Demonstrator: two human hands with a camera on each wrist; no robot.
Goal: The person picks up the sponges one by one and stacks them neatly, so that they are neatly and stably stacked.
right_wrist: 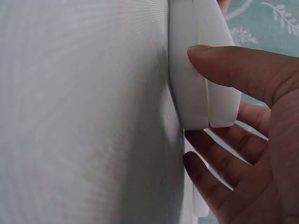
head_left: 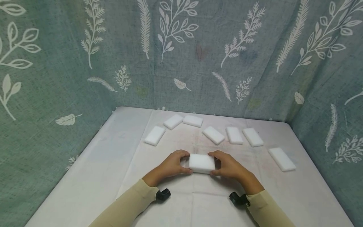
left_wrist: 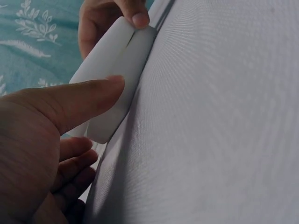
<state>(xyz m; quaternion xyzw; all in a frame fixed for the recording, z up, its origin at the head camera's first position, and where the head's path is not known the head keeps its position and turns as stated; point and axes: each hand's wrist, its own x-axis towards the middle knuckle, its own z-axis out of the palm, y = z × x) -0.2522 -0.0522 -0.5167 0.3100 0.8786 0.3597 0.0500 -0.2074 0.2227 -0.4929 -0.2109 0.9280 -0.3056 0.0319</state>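
Observation:
Two white sponges, an upper one lying flat on a lower one, form a small stack on the table in front of the person. A thin seam between them shows in both wrist views. At the stack's left end the left hand holds it, thumb on the near side across the seam and fingers toward the far side. From the right end the right hand grips the same stack, its thumb also on the near face. The stack's far side is hidden in the head view.
Several more white sponges lie flat in a loose arc beyond the hands, from a left one round to a right one. A pale cloth covers the table. Leaf-patterned curtains enclose its back and sides.

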